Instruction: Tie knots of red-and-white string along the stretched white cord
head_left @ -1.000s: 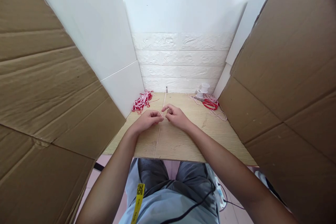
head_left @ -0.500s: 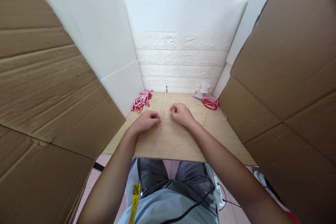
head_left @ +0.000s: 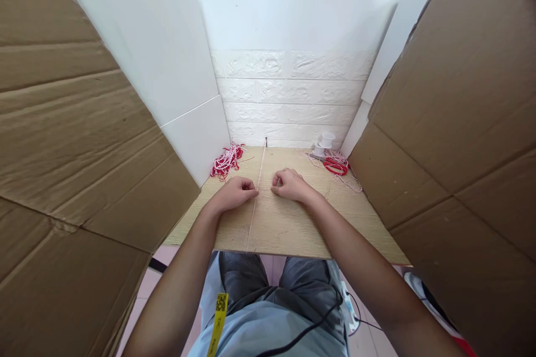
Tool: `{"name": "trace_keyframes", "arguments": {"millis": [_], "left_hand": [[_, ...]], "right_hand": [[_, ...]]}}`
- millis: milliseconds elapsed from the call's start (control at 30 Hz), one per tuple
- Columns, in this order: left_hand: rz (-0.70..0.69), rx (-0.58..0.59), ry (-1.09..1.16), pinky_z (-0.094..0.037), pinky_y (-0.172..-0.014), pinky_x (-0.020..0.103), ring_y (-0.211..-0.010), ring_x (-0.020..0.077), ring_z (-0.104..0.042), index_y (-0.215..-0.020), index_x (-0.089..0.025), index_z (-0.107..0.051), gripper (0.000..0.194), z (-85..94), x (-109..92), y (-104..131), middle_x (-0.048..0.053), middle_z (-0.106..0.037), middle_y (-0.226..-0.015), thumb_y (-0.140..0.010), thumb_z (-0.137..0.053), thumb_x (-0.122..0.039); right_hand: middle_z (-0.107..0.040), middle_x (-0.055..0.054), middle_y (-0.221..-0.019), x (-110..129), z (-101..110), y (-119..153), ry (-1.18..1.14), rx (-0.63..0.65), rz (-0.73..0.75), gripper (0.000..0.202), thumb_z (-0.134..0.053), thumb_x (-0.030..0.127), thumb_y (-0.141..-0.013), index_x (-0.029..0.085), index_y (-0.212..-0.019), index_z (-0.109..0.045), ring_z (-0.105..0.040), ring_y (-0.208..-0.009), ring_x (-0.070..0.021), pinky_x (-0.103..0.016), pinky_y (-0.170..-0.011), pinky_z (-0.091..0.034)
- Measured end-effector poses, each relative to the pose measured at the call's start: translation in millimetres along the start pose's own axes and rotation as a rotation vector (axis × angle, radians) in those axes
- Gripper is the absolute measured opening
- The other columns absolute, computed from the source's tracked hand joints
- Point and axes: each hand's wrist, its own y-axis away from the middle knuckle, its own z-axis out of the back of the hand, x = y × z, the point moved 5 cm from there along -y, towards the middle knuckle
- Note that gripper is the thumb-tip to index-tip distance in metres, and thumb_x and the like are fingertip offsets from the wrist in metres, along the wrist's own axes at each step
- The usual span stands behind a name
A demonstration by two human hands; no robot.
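Note:
A thin pale pink cord runs taut from a small dark hook at the wall down to the table's front edge. On its left side my left hand pinches the cord, thumb and forefinger together. To the right of the cord, my right hand is closed in a pinch on a fine thread that leads across to the cord; only a faint stretch of this thread shows between the hands. Both hands rest low over the wooden table.
A tangle of red and pink cords lies at the back left. White spools, red-handled scissors and loose pink cord are at the back right. Cardboard walls flank both sides. A white brick-patterned wall stands behind.
My right hand has moved slightly down, its fingertips turning lower with the thread. My left hand stays almost in place at the cord.

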Motion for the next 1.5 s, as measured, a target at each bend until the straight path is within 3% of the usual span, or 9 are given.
{"name": "trace_keyframes", "arguments": {"millis": [200, 400, 633, 767, 867, 1000, 1100, 1167, 1500], "left_hand": [[0.020, -0.002, -0.051, -0.033, -0.055, 0.027, -0.058, 0.0135, -0.047, -0.058, -0.018, -0.056, 0.019, -0.5, 2.1, 0.2, -0.003, -0.053, -0.058, -0.070, -0.059, -0.032], [0.023, 0.007, -0.071, -0.034, -0.056, 0.026, -0.060, 0.0133, -0.048, -0.060, -0.018, -0.056, 0.017, -1.3, 2.3, 0.1, -0.003, -0.054, -0.060, -0.071, -0.057, -0.031], [0.016, -0.005, -0.121, -0.035, -0.057, 0.026, -0.061, 0.0140, -0.051, -0.062, -0.017, -0.059, 0.016, -1.5, 7.5, -1.7, -0.003, -0.059, -0.061, -0.071, -0.057, -0.030], [0.017, 0.015, -0.122, -0.035, -0.057, 0.027, -0.064, 0.0155, -0.054, -0.064, -0.017, -0.062, 0.017, -2.7, 10.4, -2.8, -0.001, -0.063, -0.064, -0.071, -0.056, -0.031], [0.011, 0.029, -0.116, -0.036, -0.057, 0.026, -0.065, 0.0156, -0.055, -0.064, -0.017, -0.063, 0.018, -3.3, 9.7, -3.0, 0.000, -0.064, -0.065, -0.071, -0.056, -0.031], [0.003, 0.023, -0.126, -0.035, -0.057, 0.026, -0.064, 0.0153, -0.054, -0.065, -0.017, -0.064, 0.018, -3.1, 8.9, -2.6, -0.001, -0.064, -0.065, -0.072, -0.055, -0.031], [0.003, 0.019, -0.147, -0.035, -0.058, 0.027, -0.066, 0.0157, -0.055, -0.067, -0.017, -0.065, 0.016, -3.2, 9.8, -2.5, -0.001, -0.064, -0.066, -0.071, -0.054, -0.028], [0.006, 0.025, -0.155, -0.035, -0.058, 0.027, -0.066, 0.0157, -0.055, -0.068, -0.017, -0.065, 0.016, -3.8, 10.6, -2.6, -0.001, -0.063, -0.066, -0.071, -0.053, -0.027], [-0.014, 0.037, -0.150, -0.035, -0.059, 0.027, -0.065, 0.0155, -0.053, -0.069, -0.017, -0.065, 0.016, -4.4, 9.8, -2.1, -0.001, -0.062, -0.067, -0.071, -0.051, -0.026]], "right_hand": [[-0.068, -0.007, -0.080, -0.5, -3.0, -1.7, -0.044, 0.039, -0.020, 0.006, -0.065, 0.022, -0.076, 0.018, -0.071, -0.067, -0.056, -0.074, -0.0178, -0.027, -0.064, -0.037], [-0.067, -0.003, -0.077, 2.8, -0.9, -4.3, -0.347, 0.057, -0.057, 0.009, -0.062, 0.022, -0.079, 0.014, -0.079, -0.066, -0.056, -0.067, -0.0131, -0.023, -0.061, -0.037], [-0.069, -0.004, -0.072, 24.0, -5.6, 6.1, -0.660, 0.431, 0.088, 0.026, -0.065, 0.038, -0.080, 0.013, -0.077, -0.069, -0.054, -0.063, -0.0119, -0.023, -0.061, -0.038], [-0.075, -0.008, -0.090, 39.6, -7.1, 22.2, -0.747, 0.761, 0.173, 0.028, -0.063, 0.040, -0.084, 0.014, -0.091, -0.071, -0.059, -0.068, -0.0119, -0.022, -0.060, -0.040], [-0.076, -0.008, -0.095, 44.5, -6.2, 27.3, -0.794, 0.846, 0.166, 0.028, -0.065, 0.034, -0.082, 0.017, -0.103, -0.067, -0.065, -0.071, -0.0134, -0.021, -0.058, -0.040], [-0.075, -0.005, -0.085, 34.6, -9.7, 17.7, -0.721, 0.662, 0.122, 0.024, -0.061, 0.022, -0.079, 0.017, -0.102, -0.062, -0.064, -0.065, -0.0136, -0.021, -0.056, -0.040], [-0.069, -0.002, -0.077, 21.0, -8.4, 6.3, -0.507, 0.322, 0.115, 0.021, -0.060, 0.011, -0.074, 0.015, -0.094, -0.064, -0.059, -0.067, -0.0123, -0.021, -0.060, -0.040], [-0.065, -0.001, -0.078, 16.2, -10.3, 3.2, -0.360, 0.200, 0.116, 0.025, -0.060, 0.008, -0.071, 0.014, -0.095, -0.066, -0.055, -0.066, -0.0114, -0.021, -0.060, -0.038], [-0.064, -0.005, -0.084, 25.9, -20.6, 0.0, -0.131, 0.080, 0.176, 0.004, -0.065, 0.017, -0.078, 0.016, -0.078, -0.069, -0.054, -0.079, -0.0149, -0.025, -0.073, -0.039]]}}
